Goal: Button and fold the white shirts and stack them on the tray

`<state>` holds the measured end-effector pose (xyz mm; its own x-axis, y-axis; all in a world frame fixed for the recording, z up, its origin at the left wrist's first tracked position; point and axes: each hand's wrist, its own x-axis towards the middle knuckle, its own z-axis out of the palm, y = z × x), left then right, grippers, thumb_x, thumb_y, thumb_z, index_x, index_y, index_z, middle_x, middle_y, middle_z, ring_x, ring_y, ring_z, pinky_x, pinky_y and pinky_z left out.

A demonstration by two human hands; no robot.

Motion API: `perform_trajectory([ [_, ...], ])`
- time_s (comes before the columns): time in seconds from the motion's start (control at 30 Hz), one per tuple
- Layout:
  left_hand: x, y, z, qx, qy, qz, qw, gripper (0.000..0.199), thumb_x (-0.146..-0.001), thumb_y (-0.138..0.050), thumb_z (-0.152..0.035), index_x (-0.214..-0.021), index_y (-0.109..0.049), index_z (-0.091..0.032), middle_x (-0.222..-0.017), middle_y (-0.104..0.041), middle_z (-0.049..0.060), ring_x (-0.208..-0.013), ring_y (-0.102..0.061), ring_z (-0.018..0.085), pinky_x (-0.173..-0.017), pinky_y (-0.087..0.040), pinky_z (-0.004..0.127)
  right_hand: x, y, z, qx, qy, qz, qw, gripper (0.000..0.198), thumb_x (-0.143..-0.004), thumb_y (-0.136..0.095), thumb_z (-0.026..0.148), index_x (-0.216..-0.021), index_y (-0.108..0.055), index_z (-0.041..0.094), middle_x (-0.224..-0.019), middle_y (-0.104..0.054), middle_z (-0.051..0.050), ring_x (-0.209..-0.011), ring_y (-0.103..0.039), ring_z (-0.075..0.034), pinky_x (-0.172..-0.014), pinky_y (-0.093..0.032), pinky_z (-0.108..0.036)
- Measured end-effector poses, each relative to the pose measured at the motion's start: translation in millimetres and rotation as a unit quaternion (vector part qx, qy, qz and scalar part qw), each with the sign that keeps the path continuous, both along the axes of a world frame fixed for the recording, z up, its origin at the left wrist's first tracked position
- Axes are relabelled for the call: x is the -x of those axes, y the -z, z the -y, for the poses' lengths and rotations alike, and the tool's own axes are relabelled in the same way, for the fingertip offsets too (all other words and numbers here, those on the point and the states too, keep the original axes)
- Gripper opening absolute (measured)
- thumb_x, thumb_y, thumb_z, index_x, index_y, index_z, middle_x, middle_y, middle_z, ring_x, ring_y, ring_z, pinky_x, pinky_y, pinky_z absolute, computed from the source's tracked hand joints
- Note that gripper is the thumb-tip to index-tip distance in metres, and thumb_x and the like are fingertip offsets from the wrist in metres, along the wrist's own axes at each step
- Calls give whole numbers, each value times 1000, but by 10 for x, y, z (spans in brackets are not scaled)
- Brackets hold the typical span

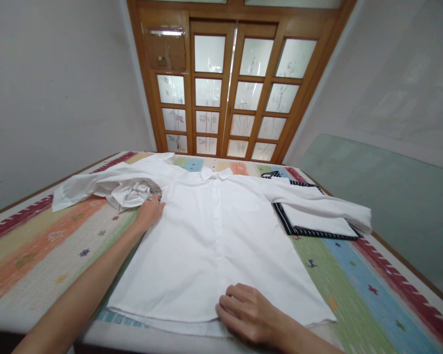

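At front edge of table [354, 290], open rightward, resting right hand [249, 313] on shirt [184, 246]; deeper, touching sleeve [131, 194] with left hand [150, 213]; cannot tell grips.

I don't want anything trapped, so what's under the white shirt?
The patterned cloth shows around the white shirt; a black-and-white striped item peeks out by the sleeve at picture right. Anything beneath the shirt's middle is covered.
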<state>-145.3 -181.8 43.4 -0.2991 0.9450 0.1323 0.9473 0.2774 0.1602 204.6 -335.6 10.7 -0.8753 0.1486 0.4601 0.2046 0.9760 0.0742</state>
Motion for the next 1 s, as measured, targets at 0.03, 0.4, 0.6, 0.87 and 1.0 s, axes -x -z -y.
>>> perform_trajectory([
  [0.03,-27,-25,27,5,-4,-18,1000,37,-93,-42,-35,-120,-53,-12,-104,-70,20,-99,-67,33,-82,-49,39,1,-17,22,-2,-5,11,1000,19,-96,-45,14,-89,-63,13,-70,-59,-3,-61,-50,-15,-52,-38,-29],
  [0.4,-487,-261,-5,13,97,-81,992,29,-93,-42,-33,-103,-62,-14,-105,-70,18,-101,-66,32,-80,-48,38,43,-14,122,6,-66,96,993,23,-93,-56,11,-71,-54,16,-68,-47,-1,-61,-39,-14,-53,-30,-28],
  [0.6,-977,-192,-221,10,248,-10,969,28,-93,-47,-39,-92,-64,-16,-96,-71,13,-96,-66,27,-81,-47,34,84,-17,90,9,-80,94,992,24,-91,-58,12,-68,-52,17,-67,-45,0,-60,-36,-14,-51,-28,-28],
  [0.87,-1493,-57,-498,72,262,23,962,41,-86,-53,-52,-91,-70,-15,-97,-73,16,-95,-68,28,-77,-49,33,132,122,64,18,-68,100,993,28,-96,-57,25,-71,-48,20,-67,-47,3,-62,-41,-12,-50,-28,-27],
  [1.0,-1595,-2,-550,83,218,8,972,42,-88,-48,-44,-96,-71,-11,-101,-71,21,-99,-68,31,-76,-50,34,176,278,26,22,-33,54,998,29,-98,-54,29,-72,-48,20,-63,-47,5,-58,-42,-10,-48,-28,-26],
])
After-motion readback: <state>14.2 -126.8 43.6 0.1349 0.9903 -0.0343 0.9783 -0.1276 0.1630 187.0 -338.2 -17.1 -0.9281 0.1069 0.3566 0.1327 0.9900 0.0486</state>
